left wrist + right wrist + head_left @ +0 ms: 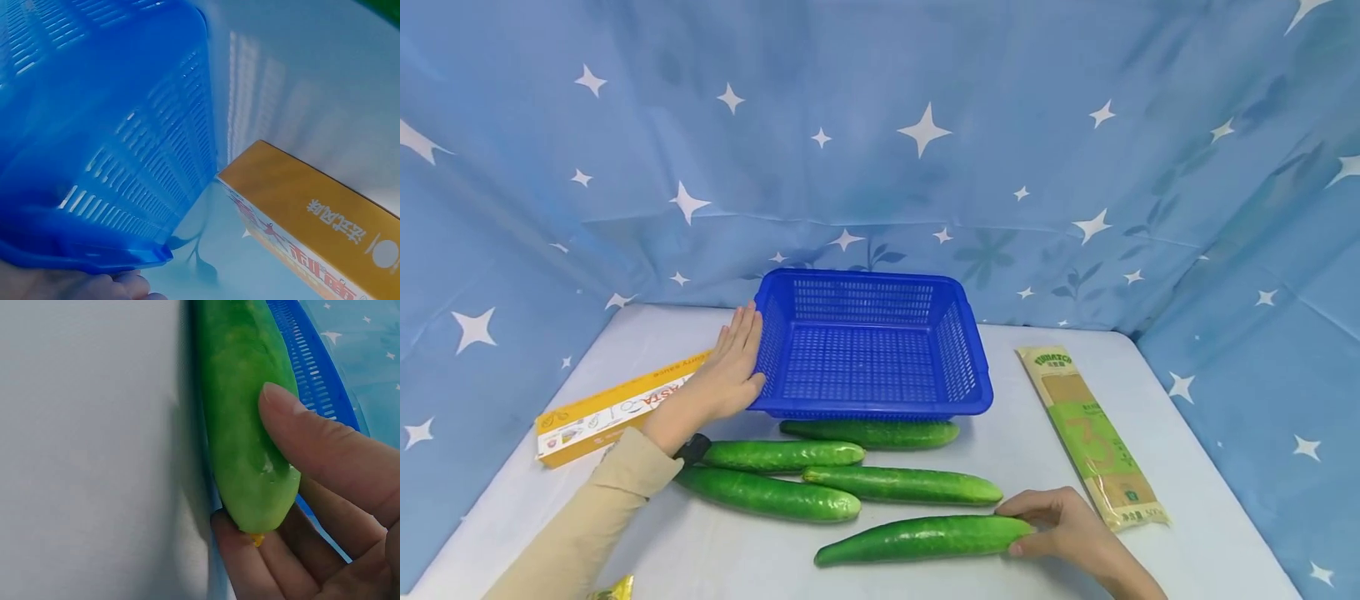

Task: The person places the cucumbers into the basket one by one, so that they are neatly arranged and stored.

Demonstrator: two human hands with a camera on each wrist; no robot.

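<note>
A blue plastic basket (pixel 865 414) stands near the back of the table. My left hand (pixel 730 375) lies along its left side, fingers straight and touching the rim; in the left wrist view only part of that hand (pixel 94 286) shows, below the slotted basket wall (pixel 144 150). My right hand (pixel 1067 529) pinches the right end of the nearest cucumber (pixel 925 537). Seen from the right wrist, the thumb lies on one side of the cucumber (pixel 244 425) and the fingers curl round its tip. Several more cucumbers (pixel 902 485) lie between it and the basket.
Left of the basket lies an orange and white pasta box (pixel 602 408), partly behind my left forearm. A flat noodle packet (pixel 1090 433) lies at the right. A yellow wrapper (pixel 613 590) shows at the front edge. Blue starry cloth (pixel 880 125) hangs around the table.
</note>
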